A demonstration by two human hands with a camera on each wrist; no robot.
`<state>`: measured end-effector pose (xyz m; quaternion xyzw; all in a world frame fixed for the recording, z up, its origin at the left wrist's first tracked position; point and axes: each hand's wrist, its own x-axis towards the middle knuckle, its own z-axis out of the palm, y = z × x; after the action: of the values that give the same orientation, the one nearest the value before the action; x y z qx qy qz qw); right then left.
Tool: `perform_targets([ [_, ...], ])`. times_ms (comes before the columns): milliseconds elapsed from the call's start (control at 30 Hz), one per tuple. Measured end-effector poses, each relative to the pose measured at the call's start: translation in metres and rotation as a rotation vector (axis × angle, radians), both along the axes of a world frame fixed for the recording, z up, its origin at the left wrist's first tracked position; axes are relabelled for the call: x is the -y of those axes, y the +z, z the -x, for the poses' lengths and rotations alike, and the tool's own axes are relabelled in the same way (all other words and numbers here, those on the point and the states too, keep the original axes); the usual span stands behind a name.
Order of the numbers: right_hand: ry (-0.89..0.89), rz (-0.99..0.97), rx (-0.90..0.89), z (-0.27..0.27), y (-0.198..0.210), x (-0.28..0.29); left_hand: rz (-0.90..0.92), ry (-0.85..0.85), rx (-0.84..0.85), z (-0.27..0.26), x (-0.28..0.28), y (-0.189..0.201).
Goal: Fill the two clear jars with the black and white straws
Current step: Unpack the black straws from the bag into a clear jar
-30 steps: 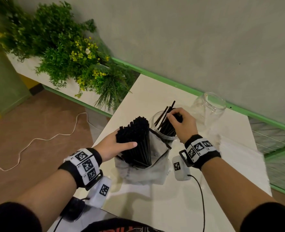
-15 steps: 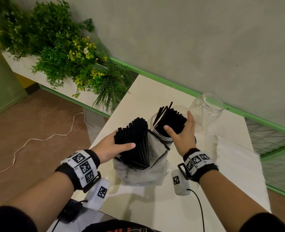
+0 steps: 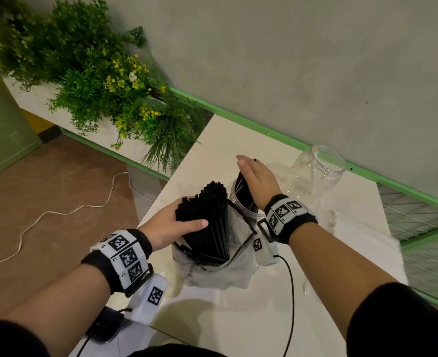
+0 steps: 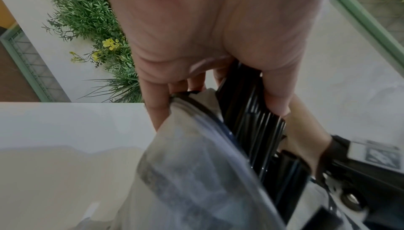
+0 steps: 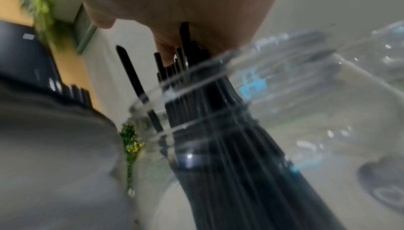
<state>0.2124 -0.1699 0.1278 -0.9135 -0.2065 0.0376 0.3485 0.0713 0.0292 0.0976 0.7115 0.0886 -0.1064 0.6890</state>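
A thick bundle of black straws point(image 3: 207, 222) stands in a clear plastic bag point(image 3: 220, 269) on the white table point(image 3: 238, 318). My left hand point(image 3: 189, 217) grips that bundle, thumb in front and fingers behind; the left wrist view shows the black straws point(image 4: 251, 121) in the hand point(image 4: 207, 26). Just behind stands a clear jar point(image 3: 243, 202) holding black straws. My right hand point(image 3: 254, 173) lies flat on their tops with straight fingers, and one straw end pokes past it. A second, empty clear jar point(image 3: 318, 171) stands to the right. White straws point(image 3: 362, 235) lie in a pile at the right.
A grey wall with a green rail point(image 3: 264, 130) runs behind the table. A planter of green plants point(image 3: 96, 81) sits to the left, beyond the table's left edge. A white cable point(image 3: 58, 212) lies on the brown floor. A wire fence point(image 3: 424, 228) borders the right side.
My right hand let go of the straws it pinched in the jar, opened, and now rests its palm flat on their tops. My left hand kept its grip on the bundle.
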Motion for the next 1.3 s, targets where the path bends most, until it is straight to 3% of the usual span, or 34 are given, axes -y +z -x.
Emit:
perform_targets([
  [67,0.04,-0.015,0.038,0.006,-0.003,0.008,-0.01,-0.006,0.007,-0.001,0.0,0.001],
  [167,0.131,0.148,0.125,0.008,-0.003,0.014,-0.023,-0.017,0.017,-0.002,-0.001,0.001],
  [367,0.09,0.26,0.221,-0.008,-0.007,0.004,-0.038,-0.031,0.023,-0.003,-0.002,0.001],
  [600,-0.069,0.072,0.262,-0.022,0.006,0.009,-0.047,-0.021,0.014,-0.003,-0.001,0.004],
  [767,-0.238,0.069,0.218,-0.032,0.007,0.026,-0.022,-0.005,0.02,0.0,-0.001,0.005],
  [967,-0.207,0.027,0.179,-0.03,-0.004,0.026,-0.024,-0.018,0.032,0.0,-0.002,0.006],
  [1133,-0.144,0.115,0.199,-0.031,-0.004,0.03,-0.015,-0.028,0.044,0.002,-0.003,0.006],
  [1300,-0.187,0.017,0.259,-0.031,-0.004,0.028,-0.022,-0.038,0.052,0.001,-0.002,0.007],
])
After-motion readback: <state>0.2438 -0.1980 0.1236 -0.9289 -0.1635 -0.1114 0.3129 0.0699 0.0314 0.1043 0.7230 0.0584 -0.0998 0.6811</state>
